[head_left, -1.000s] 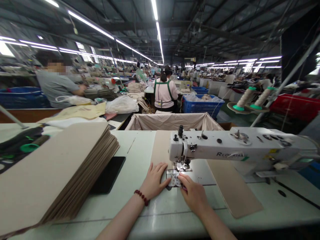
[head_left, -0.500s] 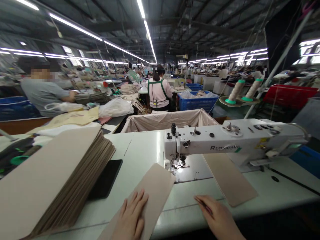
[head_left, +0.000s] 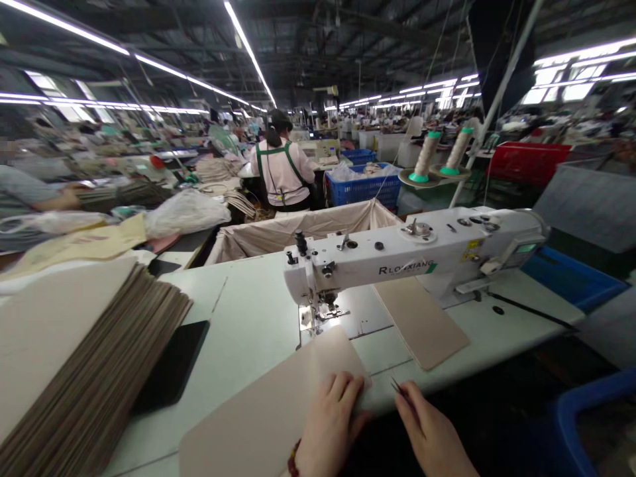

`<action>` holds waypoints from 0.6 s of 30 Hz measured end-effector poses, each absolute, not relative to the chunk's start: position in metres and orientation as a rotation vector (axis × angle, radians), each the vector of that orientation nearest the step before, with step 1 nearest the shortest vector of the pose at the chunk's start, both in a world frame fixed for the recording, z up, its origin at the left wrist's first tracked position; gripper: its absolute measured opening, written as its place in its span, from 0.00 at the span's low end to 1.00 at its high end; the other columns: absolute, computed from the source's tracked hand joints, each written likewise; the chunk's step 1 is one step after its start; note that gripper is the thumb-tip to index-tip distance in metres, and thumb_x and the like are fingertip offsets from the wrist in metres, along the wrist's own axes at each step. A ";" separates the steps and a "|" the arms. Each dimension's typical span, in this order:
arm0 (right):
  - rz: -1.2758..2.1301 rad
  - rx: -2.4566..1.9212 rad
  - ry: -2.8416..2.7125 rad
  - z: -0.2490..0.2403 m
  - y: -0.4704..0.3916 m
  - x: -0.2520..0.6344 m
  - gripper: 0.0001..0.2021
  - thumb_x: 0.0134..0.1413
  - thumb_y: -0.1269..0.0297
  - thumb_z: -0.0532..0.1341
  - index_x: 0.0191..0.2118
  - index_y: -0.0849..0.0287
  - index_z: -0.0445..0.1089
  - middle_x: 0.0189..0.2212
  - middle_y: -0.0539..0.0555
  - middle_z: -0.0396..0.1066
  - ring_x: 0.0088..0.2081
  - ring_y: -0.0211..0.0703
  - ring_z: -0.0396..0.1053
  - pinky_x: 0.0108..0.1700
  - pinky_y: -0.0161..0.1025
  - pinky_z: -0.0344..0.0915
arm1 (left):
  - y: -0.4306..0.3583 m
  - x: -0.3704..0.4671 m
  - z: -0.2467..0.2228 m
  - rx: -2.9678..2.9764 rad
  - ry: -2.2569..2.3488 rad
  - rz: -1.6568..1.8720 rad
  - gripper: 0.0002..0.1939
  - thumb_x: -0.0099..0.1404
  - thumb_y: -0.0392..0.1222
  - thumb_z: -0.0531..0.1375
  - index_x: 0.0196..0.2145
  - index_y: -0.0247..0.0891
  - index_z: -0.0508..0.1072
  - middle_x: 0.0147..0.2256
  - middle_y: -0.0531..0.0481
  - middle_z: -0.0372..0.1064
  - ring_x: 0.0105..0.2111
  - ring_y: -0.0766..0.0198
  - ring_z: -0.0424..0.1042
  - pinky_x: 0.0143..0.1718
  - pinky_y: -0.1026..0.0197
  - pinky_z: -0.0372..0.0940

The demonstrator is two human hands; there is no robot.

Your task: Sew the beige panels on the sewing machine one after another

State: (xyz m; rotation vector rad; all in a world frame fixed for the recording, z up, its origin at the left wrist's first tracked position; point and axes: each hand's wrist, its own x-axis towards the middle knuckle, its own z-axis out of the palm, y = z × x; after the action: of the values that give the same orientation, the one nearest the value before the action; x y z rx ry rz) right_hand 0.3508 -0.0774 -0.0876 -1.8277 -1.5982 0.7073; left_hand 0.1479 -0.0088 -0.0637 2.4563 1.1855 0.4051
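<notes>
A large beige panel [head_left: 263, 404] with rounded corners lies slanted on the pale green sewing table [head_left: 238, 338], its far corner just in front of the presser foot. My left hand [head_left: 332, 414] grips the panel's right edge, fingers on top and thumb low at the side. To the right, my right hand [head_left: 427, 427] is closed around a small pointed metal tool [head_left: 396, 385]; two thin tips stick out, but the rest is hidden in the fingers. The white sewing machine [head_left: 377, 258] stands beyond both hands. Another beige panel [head_left: 422, 324] rests partly beneath its arm.
At left a thick stack of beige panels [head_left: 94, 358] leans beside a flat black object [head_left: 171, 364]. Behind the table is a cloth-lined bin [head_left: 293, 225]. Thread cones [head_left: 424, 156] stand at the right. A person [head_left: 282, 165] sits ahead. A blue bin [head_left: 571, 424] is at lower right.
The panel has turned and its near end has swung left. My left hand has moved from its top face to its right edge. The view has shifted right.
</notes>
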 end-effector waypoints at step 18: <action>0.219 -1.821 -1.996 -0.098 -0.078 0.326 0.13 0.68 0.62 0.45 0.34 0.53 0.62 0.26 0.48 0.73 0.24 0.41 0.73 0.23 0.33 0.59 | -0.023 0.140 -0.050 2.300 1.007 0.465 0.11 0.72 0.41 0.52 0.33 0.40 0.69 0.34 0.48 0.67 0.37 0.59 0.68 0.39 0.58 0.67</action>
State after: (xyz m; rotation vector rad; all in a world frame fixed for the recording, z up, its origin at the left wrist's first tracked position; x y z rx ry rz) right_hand 0.3255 -0.0779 -0.0976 -1.8206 -1.9960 0.2189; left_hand 0.1405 -0.0227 -0.0504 2.2995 1.0070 0.4653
